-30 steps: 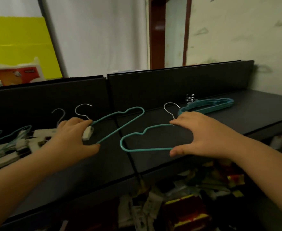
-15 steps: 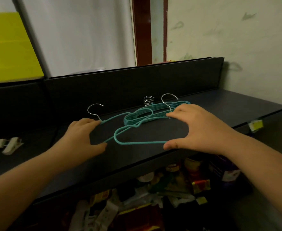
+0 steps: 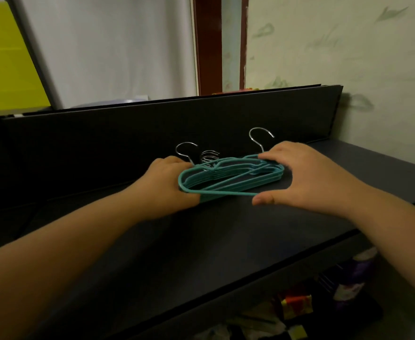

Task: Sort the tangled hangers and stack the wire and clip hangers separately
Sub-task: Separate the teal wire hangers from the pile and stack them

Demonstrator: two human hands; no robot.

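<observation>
Head view: left hand (image 3: pixel 169 185) grips the left end of the teal wire hangers (image 3: pixel 231 179); right hand (image 3: pixel 307 179) pinches the top hanger above the dark shelf (image 3: pixel 226 241).

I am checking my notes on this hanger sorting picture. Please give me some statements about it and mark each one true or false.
1. Both hands touch the teal hangers. True.
2. The hangers hang on a rail. False: they lie stacked on the dark shelf.
3. The right hand is at the right end of the pile, the left hand at the left end. True.
4. The metal hooks point toward the person. False: they point toward the back panel.
</observation>
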